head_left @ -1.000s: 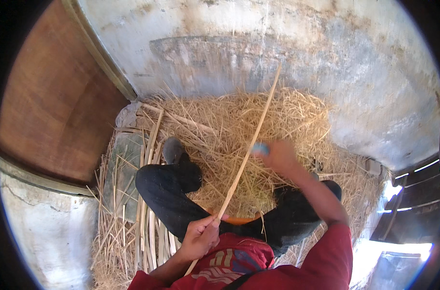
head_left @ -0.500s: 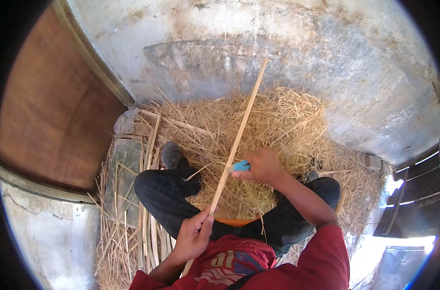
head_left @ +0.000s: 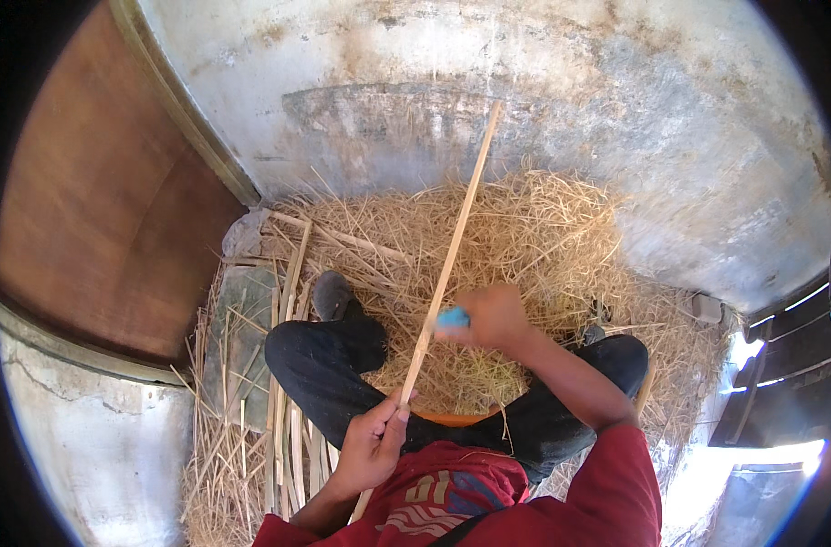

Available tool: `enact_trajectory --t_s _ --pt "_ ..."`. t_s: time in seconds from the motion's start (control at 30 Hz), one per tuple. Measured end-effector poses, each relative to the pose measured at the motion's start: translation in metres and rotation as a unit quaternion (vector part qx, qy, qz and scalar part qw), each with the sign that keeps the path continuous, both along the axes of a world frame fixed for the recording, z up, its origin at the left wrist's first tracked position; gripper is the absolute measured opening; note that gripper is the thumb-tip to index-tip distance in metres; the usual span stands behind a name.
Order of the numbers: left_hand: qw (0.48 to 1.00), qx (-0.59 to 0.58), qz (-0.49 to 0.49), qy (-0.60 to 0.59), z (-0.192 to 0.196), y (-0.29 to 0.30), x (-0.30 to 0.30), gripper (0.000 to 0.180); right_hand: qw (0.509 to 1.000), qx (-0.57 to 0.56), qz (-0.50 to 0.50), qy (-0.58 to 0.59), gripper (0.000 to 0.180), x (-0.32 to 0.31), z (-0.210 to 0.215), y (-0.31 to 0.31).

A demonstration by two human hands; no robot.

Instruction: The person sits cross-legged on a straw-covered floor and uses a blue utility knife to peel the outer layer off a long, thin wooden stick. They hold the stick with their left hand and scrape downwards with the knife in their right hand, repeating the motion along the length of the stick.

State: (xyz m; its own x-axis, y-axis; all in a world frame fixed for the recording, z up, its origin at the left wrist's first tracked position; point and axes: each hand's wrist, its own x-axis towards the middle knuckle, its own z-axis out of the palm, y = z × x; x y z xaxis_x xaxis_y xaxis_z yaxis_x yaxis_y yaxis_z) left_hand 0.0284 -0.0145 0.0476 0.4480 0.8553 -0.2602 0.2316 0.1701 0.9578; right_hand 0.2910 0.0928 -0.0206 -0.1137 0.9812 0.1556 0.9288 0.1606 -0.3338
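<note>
Our left hand (head_left: 372,444) pinches the strip (head_left: 445,273), which runs toward one o'clock. Our right hand (head_left: 490,316) fists a blue tool (head_left: 452,317) against it above straw (head_left: 543,228).

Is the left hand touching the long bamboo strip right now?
Touching. The head view shows the left hand closed around the lower part of the long bamboo strip, thumb pressed on it; the right hand meets it higher up.

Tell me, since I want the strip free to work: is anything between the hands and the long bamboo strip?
Nothing visible. The left hand grips the bamboo strip near its lower end, and the right hand presses a blue-handled tool directly against it mid-length.
</note>
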Motion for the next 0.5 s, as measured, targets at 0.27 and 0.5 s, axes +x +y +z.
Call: enact_trajectory --t_s 0.27,0.5 --pt "1.000 -0.022 0.006 0.000 -0.006 -0.017 -0.015 0.033 0.990 0.019 0.133 0.028 0.065 -0.030 -0.005 -0.047" --pt "0.999 0.048 -0.017 0.014 -0.014 -0.023 -0.013 0.033 0.998 -0.057 -0.002 0.037 0.059 0.009 0.011 -0.023"
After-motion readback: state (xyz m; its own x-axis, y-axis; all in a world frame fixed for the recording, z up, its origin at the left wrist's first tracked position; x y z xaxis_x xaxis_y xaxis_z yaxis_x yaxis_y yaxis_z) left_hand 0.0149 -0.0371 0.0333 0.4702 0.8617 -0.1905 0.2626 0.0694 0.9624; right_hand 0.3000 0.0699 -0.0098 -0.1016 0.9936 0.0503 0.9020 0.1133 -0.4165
